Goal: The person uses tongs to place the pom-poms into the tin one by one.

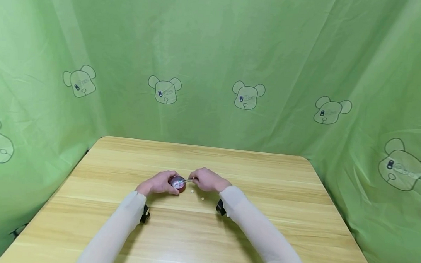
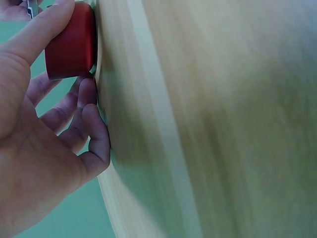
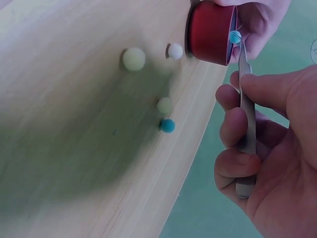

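Observation:
My left hand (image 1: 160, 182) grips a small round red tin (image 2: 72, 44), thumb on the near side and fingers curled round the far side. The tin stands on the table with its mouth up; pale bits show inside in the head view. My right hand (image 3: 282, 129) holds metal tweezers (image 3: 247, 119) between thumb and curled fingers. At the tweezers' tips is a light-blue fuzzy ball (image 3: 235, 36), right at the tin's rim. Beside the tin lie a white ball (image 3: 175, 50), a larger cream ball (image 3: 133, 59), a smaller cream ball (image 3: 164, 104) and a darker blue ball (image 3: 168, 125).
A light wood-grain table (image 1: 264, 180) lies under both hands. Green curtains (image 1: 206, 42) printed with bear heads hang behind it and at both sides. A black wrist camera (image 1: 221, 207) sits below the right wrist, another (image 1: 145, 214) below the left.

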The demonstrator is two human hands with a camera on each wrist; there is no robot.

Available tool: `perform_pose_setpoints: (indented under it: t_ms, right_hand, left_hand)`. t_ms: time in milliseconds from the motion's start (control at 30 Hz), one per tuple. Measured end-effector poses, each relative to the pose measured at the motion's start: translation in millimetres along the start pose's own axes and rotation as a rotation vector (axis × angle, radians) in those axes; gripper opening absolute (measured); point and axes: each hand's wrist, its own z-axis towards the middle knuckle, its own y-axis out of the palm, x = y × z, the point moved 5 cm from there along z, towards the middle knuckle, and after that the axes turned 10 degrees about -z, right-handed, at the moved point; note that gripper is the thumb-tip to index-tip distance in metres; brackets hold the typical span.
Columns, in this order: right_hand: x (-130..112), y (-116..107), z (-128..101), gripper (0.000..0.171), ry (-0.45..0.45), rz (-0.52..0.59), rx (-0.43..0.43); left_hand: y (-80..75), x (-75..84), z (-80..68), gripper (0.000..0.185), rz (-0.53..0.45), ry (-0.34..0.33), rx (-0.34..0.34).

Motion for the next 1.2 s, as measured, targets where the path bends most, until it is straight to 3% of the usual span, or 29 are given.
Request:
perform_pose_setpoints:
  t_ms: [300, 667, 1033, 1200]
  right_hand:
    - [1.8, -0.6, 1.3, 0.024, -0.013, -0.004, 0.026]
    - [6.4, 0.8, 3.0, 0.023, 0.043, 0.017, 0.012]
    - [1.9, -2.2, 3.5, 0.024, -0.025, -0.032, 0.031]
    - [2.2, -1.9, 4.7, 0.023, -0.013, -0.025, 0.032]
  left_hand:
    - [-0.1, 1.0, 1.6, 0.049, 0.003, 0.032, -0.008]
    - [-0.4, 0.3, 1.2, 0.052, 0.011, 0.018, -0.004]
    - [-0.2, 2.8, -1.1, 0.049, 0.001, 0.014, -0.009]
    - [-0.9, 2.9, -1.1, 0.05, 0.006, 0.011, -0.008]
